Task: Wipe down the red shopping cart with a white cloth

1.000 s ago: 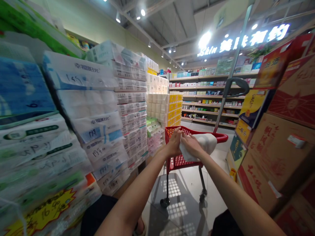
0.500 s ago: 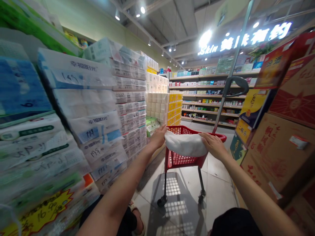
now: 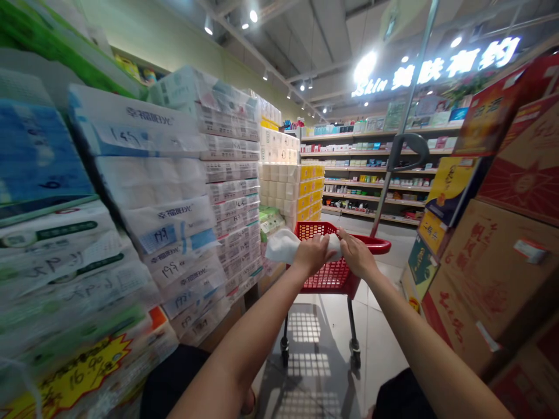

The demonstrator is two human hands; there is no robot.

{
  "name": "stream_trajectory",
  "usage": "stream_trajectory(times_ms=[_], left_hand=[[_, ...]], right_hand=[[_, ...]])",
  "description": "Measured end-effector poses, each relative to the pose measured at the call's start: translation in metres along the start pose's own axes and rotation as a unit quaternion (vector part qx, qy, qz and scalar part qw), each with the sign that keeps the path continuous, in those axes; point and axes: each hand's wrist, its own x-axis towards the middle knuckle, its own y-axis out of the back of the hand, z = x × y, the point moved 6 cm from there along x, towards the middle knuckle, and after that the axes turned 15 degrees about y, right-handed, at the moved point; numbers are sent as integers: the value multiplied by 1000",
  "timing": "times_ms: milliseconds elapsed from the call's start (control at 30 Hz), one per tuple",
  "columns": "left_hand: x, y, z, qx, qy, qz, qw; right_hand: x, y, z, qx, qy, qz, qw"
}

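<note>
A white cloth point(image 3: 282, 247) lies across the near edge of a red shopping basket cart point(image 3: 329, 278). My left hand point(image 3: 312, 255) is closed around the cloth's middle, so that one end sticks out to the left. Close beside it, my right hand point(image 3: 354, 253) has its fingers on the cloth's right end, near the red rim. The hands hide part of the cloth between them. A grey curved handle point(image 3: 408, 152) on a slanted metal pole rises from the right of the cart.
Stacked packs of tissue paper point(image 3: 168, 212) wall the left side. Cardboard cartons point(image 3: 493, 267) are piled at the right. Behind the cart stand shelves point(image 3: 367, 169) of small goods. Below it are tiled floor point(image 3: 382, 314) and black wheels point(image 3: 355, 352).
My hands have come together from the cloth's two ends. The cloth, earlier spread wide between them, is bunched, with its left end out past my left hand. The cart has shifted slightly left.
</note>
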Motion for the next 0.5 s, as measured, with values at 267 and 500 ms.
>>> stream_trajectory(times_ms=[267, 500], left_hand=[[-14, 11, -43, 4, -85, 18, 996], [-18, 19, -59, -20, -92, 13, 995]], right_hand=[[-13, 14, 6, -23, -15, 1, 1000], [-12, 16, 3, -21, -8, -8, 1000]])
